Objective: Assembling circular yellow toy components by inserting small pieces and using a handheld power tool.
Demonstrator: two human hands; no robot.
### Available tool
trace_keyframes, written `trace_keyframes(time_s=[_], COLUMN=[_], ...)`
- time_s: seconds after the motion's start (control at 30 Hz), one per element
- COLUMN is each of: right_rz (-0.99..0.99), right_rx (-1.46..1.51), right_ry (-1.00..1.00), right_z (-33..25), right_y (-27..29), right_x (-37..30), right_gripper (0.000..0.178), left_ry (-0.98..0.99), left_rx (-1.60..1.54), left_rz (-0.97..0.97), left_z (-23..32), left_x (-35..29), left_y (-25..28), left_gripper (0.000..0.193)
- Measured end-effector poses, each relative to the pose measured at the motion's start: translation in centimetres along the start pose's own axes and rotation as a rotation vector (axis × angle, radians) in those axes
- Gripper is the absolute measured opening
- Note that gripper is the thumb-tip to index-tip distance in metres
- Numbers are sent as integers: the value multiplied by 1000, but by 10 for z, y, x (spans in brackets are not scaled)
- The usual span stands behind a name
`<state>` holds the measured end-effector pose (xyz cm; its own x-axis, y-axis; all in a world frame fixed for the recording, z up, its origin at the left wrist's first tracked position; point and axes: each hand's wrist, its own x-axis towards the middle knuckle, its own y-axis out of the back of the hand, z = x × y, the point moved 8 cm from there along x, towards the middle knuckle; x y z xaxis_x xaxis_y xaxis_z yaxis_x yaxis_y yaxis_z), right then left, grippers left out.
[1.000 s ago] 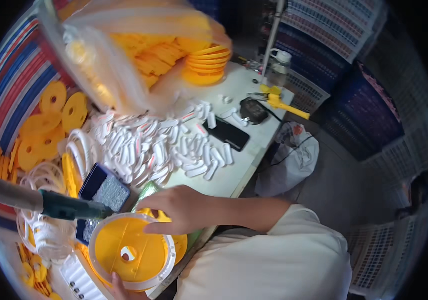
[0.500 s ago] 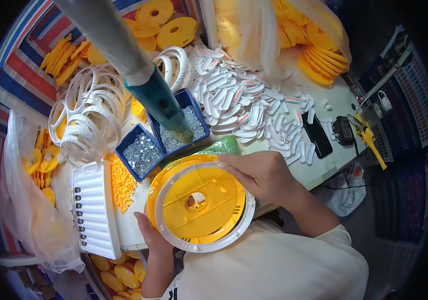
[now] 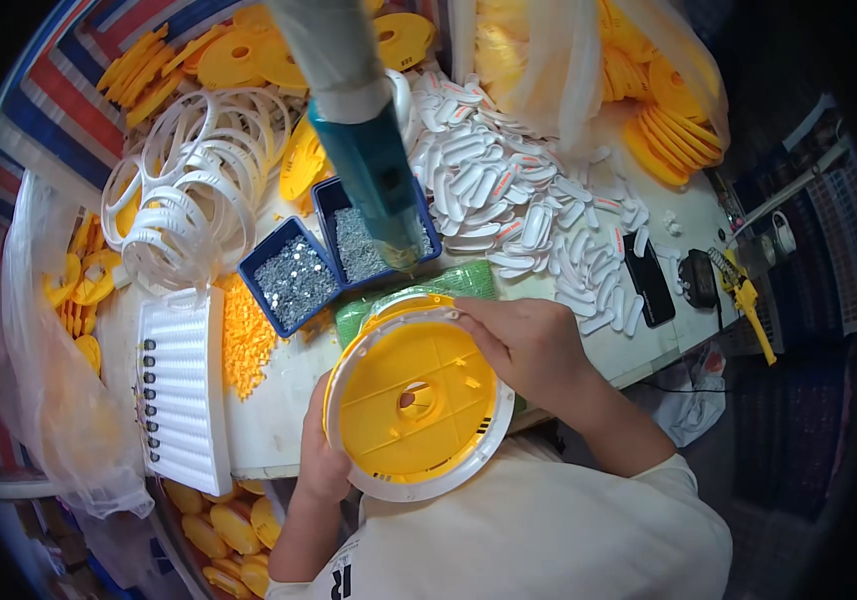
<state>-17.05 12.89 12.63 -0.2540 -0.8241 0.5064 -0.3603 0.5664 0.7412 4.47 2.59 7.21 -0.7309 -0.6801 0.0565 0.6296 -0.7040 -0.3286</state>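
A yellow disc point(image 3: 389, 425) with a small central hole is held at the table's near edge, a white ring point(image 3: 417, 490) around its rim. My left hand point(image 3: 324, 455) grips the left side of the ring and disc, its fingers hidden underneath. My right hand point(image 3: 534, 345) is closed on the upper right rim, thumb on top. Behind them lies a green wrapped pad point(image 3: 474, 282). Above the pad hangs a teal power screwdriver point(image 3: 374, 155), its tip beside a blue bin point(image 3: 433, 225) of small metal screws; a second blue bin point(image 3: 261, 305) stands to its left.
White rings point(image 3: 214, 185) are piled at left, near orange small parts point(image 3: 244, 345) and a white ribbed tray point(image 3: 186, 390). White curved pieces point(image 3: 489, 185) are heaped behind. A black phone point(image 3: 649, 285) and a yellow-handled tool point(image 3: 747, 300) lie right. Yellow discs point(image 3: 674, 140) are stacked far right.
The white ring, earlier offset from the yellow disc, now sits more evenly around it. Both parts have shifted slightly right. My left hand has moved up along the rim; the view has shifted slightly.
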Motion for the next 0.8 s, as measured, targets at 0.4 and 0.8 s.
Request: trace_keyframes(time_s=[0.4, 0.8], right_rz=[-455, -654], right_rx=[984, 1098], right_ry=[-493, -429], right_z=[14, 10], right_y=[-43, -64], right_x=[-34, -49], right_gripper=[30, 46], left_ry=[-67, -38], left_rx=[554, 129], left_rz=[312, 415], left_z=[9, -3], left_x=[8, 2], left_y=[62, 77], left_gripper=[37, 44])
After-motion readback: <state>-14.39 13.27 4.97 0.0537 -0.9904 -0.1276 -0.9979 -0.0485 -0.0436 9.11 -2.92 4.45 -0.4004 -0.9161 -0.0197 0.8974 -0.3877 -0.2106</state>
